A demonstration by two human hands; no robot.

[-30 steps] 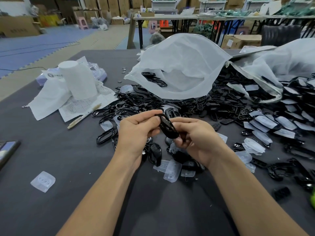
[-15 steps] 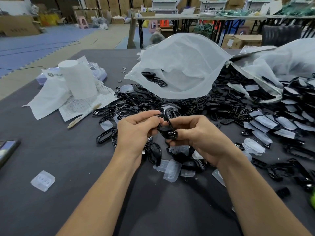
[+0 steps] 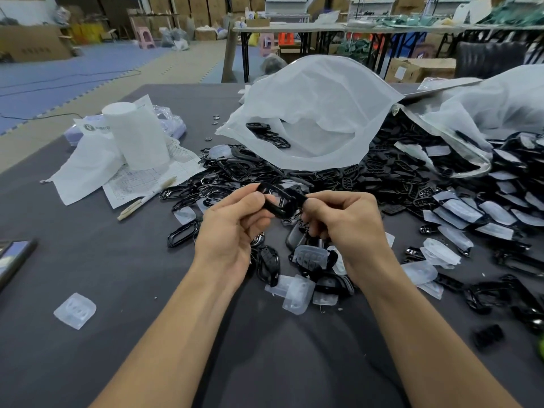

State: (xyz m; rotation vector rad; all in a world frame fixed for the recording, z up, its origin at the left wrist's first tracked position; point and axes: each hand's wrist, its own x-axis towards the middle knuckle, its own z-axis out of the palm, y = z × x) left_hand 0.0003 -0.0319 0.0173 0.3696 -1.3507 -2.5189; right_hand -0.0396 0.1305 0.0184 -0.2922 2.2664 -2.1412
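Black plastic frame (image 3: 276, 209), a small loop-shaped piece, is held up in the air between both hands, just above the near edge of the big heap of black parts (image 3: 382, 184) and clear of the table. The left hand (image 3: 232, 228) pinches the frame's left end with thumb and forefinger, the other fingers curled loosely underneath. The right hand (image 3: 347, 225) has its fingers curled in and nips the right end with its fingertips. I honestly can't tell how its thumb sits, it's tucked behind. The two hands are close together with only the frame between them. Right below them on the dark grey table cover (image 3: 88, 260) there's a little cluster of clear soft button pads (image 3: 295, 293) mixed with a few black shells, and one more clear pad (image 3: 75, 310) lies off by itself near the left forearm. Behind the heap a white mesh-looking bag (image 3: 318, 113) lies open with some black pieces inside its mouth. Off to the left there's a white roll (image 3: 138, 136) standing on a printed sheet (image 3: 141, 178), with a pen (image 3: 147, 198) lying at the sheet's near edge.
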